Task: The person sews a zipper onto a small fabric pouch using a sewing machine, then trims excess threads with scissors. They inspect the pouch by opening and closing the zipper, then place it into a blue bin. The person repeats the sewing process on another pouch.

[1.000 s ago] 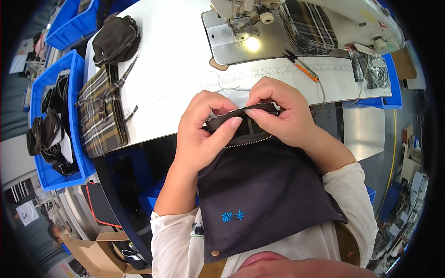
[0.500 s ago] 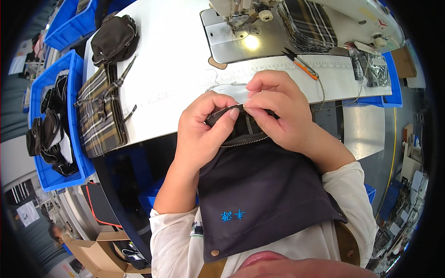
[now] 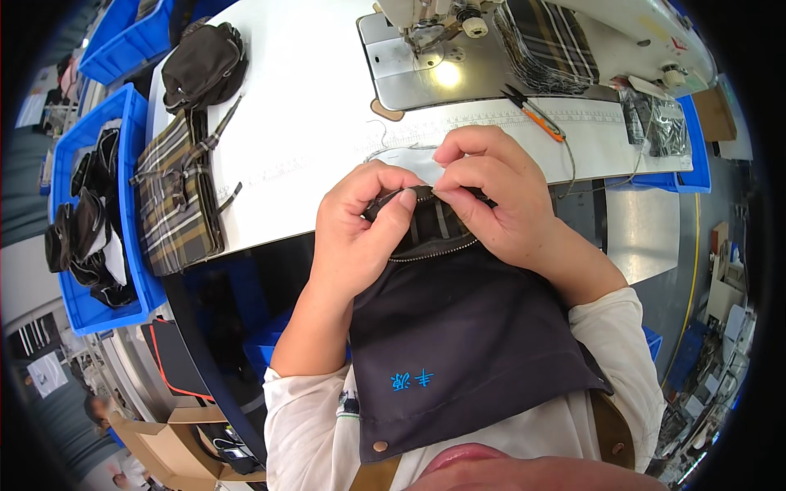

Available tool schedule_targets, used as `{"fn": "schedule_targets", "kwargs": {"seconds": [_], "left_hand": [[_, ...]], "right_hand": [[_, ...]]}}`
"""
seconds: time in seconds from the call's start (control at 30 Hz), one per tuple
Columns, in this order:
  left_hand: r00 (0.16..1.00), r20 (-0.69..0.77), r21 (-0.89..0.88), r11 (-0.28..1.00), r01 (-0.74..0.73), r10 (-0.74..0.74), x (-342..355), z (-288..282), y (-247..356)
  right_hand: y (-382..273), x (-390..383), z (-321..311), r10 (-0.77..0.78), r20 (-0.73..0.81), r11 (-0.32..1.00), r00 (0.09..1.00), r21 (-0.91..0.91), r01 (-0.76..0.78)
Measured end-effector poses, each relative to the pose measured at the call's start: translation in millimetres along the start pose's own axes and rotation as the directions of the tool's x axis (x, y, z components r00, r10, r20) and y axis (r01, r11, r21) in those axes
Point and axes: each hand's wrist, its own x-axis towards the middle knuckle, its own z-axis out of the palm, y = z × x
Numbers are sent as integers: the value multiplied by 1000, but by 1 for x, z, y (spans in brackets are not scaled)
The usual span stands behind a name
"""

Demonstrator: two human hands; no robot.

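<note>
My left hand [image 3: 360,229] and my right hand [image 3: 495,196] both pinch a small dark plaid fabric piece with a metal zipper [image 3: 430,233], held just above my dark apron [image 3: 458,344]. The thumbs and forefingers meet at the zipper's upper edge. The piece sits at the near edge of the white sewing table [image 3: 303,139]. Most of the fabric is hidden under my fingers.
A sewing machine [image 3: 434,33] stands at the table's far side with a plaid stack [image 3: 544,41] beside it. Orange-handled snips [image 3: 536,110] lie to the right. Plaid and black bags [image 3: 176,180] lie at left, next to a blue bin [image 3: 90,204] holding dark pieces.
My right hand has shifted its fingers along the zipper's top edge toward my left thumb. The piece stays in the same place.
</note>
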Motion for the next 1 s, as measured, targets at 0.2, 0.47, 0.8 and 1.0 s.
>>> {"fn": "schedule_targets", "kwargs": {"seconds": [0.2, 0.47, 0.8, 1.0], "left_hand": [[1000, 3, -26, 1000, 7, -7, 0, -1, 0], [1000, 18, -60, 998, 2, -1, -1, -1, 0], [999, 31, -42, 999, -30, 31, 1, -2, -2], [999, 39, -45, 999, -20, 22, 1, -3, 1]], "right_hand": [[3, -1, -1, 52, 32, 996, 998, 67, -54], [8, -3, -3, 155, 88, 967, 984, 190, -169], [11, -4, -3, 193, 128, 945, 973, 244, -219], [12, -10, -3, 344, 246, 757, 906, 499, -423]]}}
